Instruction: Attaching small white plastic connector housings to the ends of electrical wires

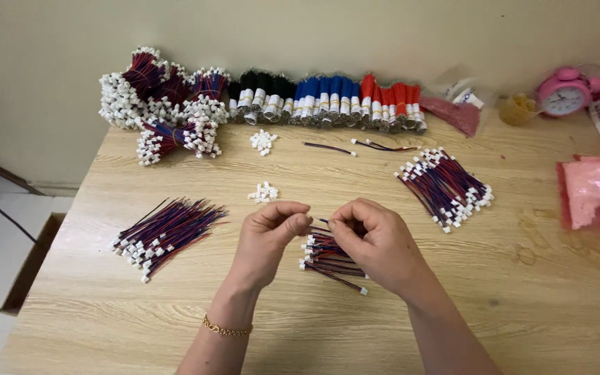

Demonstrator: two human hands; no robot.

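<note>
**Both hands pinching a wire lead over small pile**

L hand (270, 232) & R hand (369, 239) are meeting at table centre, fingers curled, thumb & forefinger of each nearly closed. Between the fingertips a thin red/blue wire lead (320, 222) is showing; which hand is actually gripping it, can't tell. Gold bracelet (226, 329) is sitting on L wrist.

Just under the hands, partly behind R hand, a small pile of leads w/ white plugs (328, 260) is lying on the wooden table (508, 305).

Around: loose bundle (164, 232) lying to the left, another bundle (446, 186) to the right, both apart from the hands. Two little heaps of white connectors (264, 192) sitting just beyond the hands. Along the wall: tied bunches w/ white ends (164, 101), then a row of black, blue & red wire rolls (328, 97). Pink alarm clock (564, 92) & pink bags (595, 191) at far right.
</note>
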